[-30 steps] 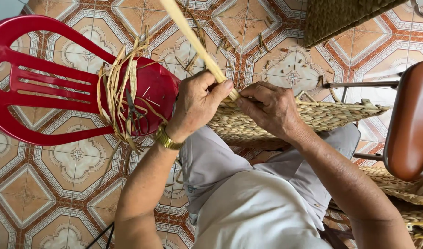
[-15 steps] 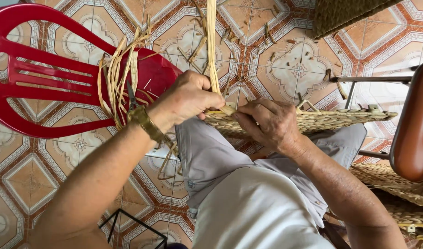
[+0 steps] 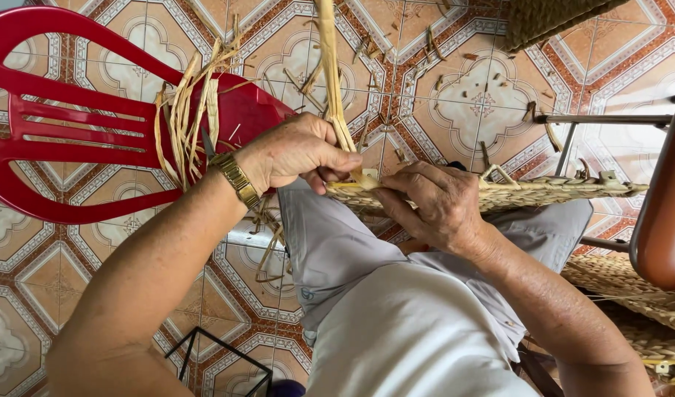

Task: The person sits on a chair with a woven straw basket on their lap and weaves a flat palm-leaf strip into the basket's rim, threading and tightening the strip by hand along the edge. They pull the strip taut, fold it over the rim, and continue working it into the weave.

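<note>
Where scraps lie: patterned tile floor (image 3: 455,110)

head camera looks steeply down, close over the lap and tiled floor (image 3: 455,103).

Bright, even daylight, soft shadows, sharp focus, slight wide-angle stretch at the edges
</note>
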